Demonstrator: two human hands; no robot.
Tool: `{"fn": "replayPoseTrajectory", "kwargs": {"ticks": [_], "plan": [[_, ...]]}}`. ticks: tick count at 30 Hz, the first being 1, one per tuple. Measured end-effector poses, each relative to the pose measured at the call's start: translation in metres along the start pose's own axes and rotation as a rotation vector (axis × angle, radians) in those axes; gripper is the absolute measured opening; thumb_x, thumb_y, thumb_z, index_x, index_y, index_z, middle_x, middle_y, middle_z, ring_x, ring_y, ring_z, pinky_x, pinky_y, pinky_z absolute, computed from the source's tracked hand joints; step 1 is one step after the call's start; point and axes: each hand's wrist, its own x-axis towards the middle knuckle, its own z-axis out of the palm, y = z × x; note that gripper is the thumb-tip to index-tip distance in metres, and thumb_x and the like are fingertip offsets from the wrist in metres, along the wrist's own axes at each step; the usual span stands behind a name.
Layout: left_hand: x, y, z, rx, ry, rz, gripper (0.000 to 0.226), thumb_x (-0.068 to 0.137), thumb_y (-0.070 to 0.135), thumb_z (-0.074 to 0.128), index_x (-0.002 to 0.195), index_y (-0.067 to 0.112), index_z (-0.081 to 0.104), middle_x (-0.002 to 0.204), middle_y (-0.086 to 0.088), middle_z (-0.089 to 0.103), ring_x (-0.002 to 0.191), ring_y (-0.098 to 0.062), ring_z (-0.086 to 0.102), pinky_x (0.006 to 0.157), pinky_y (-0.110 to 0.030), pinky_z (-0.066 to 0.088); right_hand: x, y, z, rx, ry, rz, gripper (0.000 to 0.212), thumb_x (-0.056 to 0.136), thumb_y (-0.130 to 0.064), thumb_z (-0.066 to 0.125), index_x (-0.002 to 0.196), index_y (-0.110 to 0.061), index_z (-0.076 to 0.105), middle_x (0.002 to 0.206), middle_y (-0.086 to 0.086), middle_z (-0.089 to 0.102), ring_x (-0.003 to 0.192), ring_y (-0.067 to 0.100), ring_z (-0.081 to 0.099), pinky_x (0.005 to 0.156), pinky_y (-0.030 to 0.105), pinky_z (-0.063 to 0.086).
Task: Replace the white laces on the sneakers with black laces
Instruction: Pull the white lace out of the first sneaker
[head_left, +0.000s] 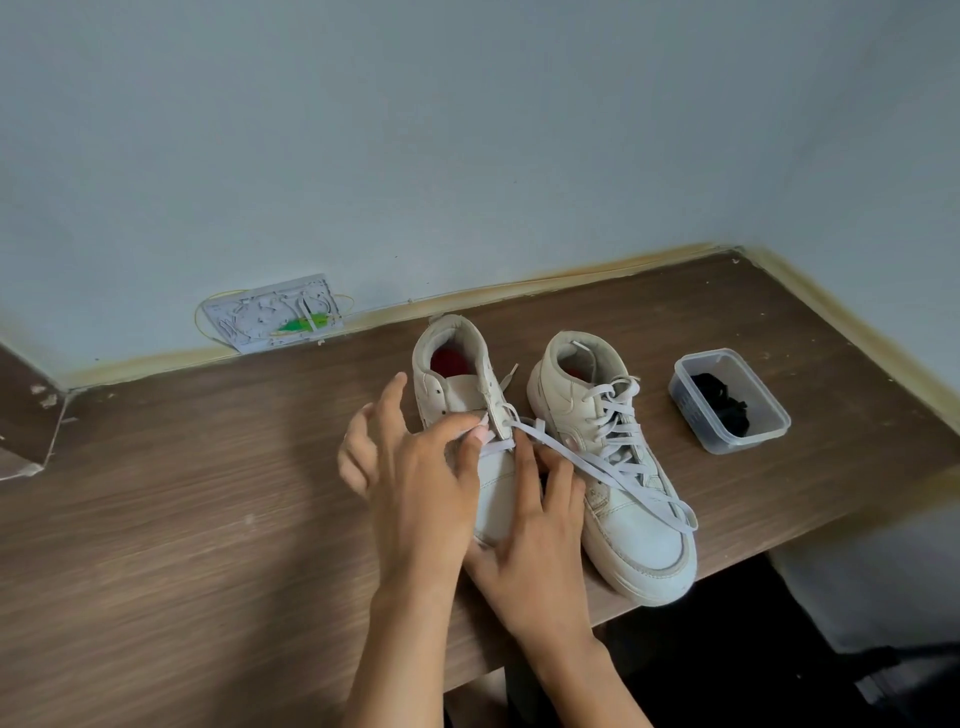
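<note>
Brown table (208, 519) by a blue wall: left hand (415, 483) pinching the near sneaker's (493, 467) white lace (597, 467), right hand (535, 540) flat, steadying; unlacing underway (black laces (724, 405) wait), next pull through the last eyelets.

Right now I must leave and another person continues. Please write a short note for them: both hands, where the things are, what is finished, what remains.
Left hand: pinches the white lace at the left sneaker.
Right hand: rests on that sneaker's toe, fingers straight.
Left sneaker: upper holes already empty, the loose lace trails over the right sneaker.
Right sneaker: white lace not yet removed.
Black laces: in the plastic box, to the right, untouched.
Left: finish unlacing both, then thread black laces.
</note>
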Motion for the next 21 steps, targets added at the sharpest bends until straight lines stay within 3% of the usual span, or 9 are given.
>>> {"fn": "replayPoseTrajectory", "kwargs": {"ticks": [4,7,9,12,15,18,21], "plan": [[0.007,0.003,-0.013,-0.168,0.323,-0.003,0.016,0.080,0.030,0.072,0.089,0.043,0.073,0.128,0.012,0.058,0.117,-0.026,0.044,0.100,-0.043,0.028,0.001,0.001,0.000,-0.023,-0.015,0.012,0.096,0.077,-0.072,0.054,0.150,-0.014,0.029,0.135,0.004,0.031,0.118,0.024,0.036,0.108,0.037,0.027],[0.008,0.005,-0.027,-0.349,0.611,-0.120,0.010,0.086,0.031,0.067,0.092,0.037,0.071,0.123,0.006,0.057,0.109,-0.026,0.049,0.098,-0.027,0.023,0.002,0.000,0.000,-0.027,-0.015,0.015,0.095,0.077,-0.071,0.057,0.149,-0.016,0.029,0.135,0.003,0.031,0.119,0.023,0.035,0.109,0.033,0.022],[0.008,0.006,-0.029,-0.412,0.651,-0.219,0.010,0.089,0.030,0.063,0.091,0.028,0.073,0.126,0.000,0.053,0.108,-0.026,0.047,0.099,-0.021,0.020,0.002,-0.001,0.000,-0.027,-0.021,0.021,0.095,0.078,-0.071,0.056,0.150,-0.017,0.029,0.133,0.001,0.030,0.118,0.021,0.034,0.109,0.032,0.022],[0.008,0.009,-0.026,-0.456,0.586,-0.345,0.014,0.094,0.032,0.056,0.099,0.026,0.068,0.136,0.001,0.044,0.115,-0.023,0.041,0.098,-0.028,0.023,0.003,-0.002,-0.001,-0.018,-0.019,0.020,0.095,0.077,-0.070,0.058,0.151,-0.018,0.028,0.131,-0.002,0.028,0.118,0.019,0.033,0.110,0.031,0.022],[0.010,0.006,-0.028,-0.417,0.521,-0.238,0.016,0.095,0.037,0.057,0.108,0.033,0.065,0.139,-0.001,0.042,0.117,-0.024,0.041,0.097,-0.032,0.026,0.003,-0.002,-0.001,-0.006,-0.026,0.025,0.095,0.077,-0.070,0.059,0.151,-0.019,0.027,0.133,-0.002,0.028,0.120,0.020,0.033,0.111,0.035,0.026],[0.009,0.002,-0.018,-0.156,0.251,-0.045,0.010,0.088,0.043,0.061,0.094,0.043,0.069,0.141,0.006,0.045,0.124,-0.028,0.033,0.100,-0.037,0.024,0.003,-0.001,0.000,-0.008,-0.027,0.021,0.096,0.077,-0.069,0.058,0.151,-0.017,0.026,0.133,0.001,0.031,0.118,0.022,0.035,0.109,0.037,0.029],[-0.001,0.003,0.002,-0.002,-0.011,-0.048,0.014,0.089,0.045,0.062,0.101,0.047,0.069,0.152,0.003,0.036,0.131,-0.031,0.023,0.108,-0.044,0.016,0.003,0.000,0.000,0.005,-0.034,0.011,0.094,0.072,-0.060,0.054,0.151,-0.013,0.030,0.137,0.008,0.035,0.120,0.027,0.036,0.108,0.037,0.027]]}}
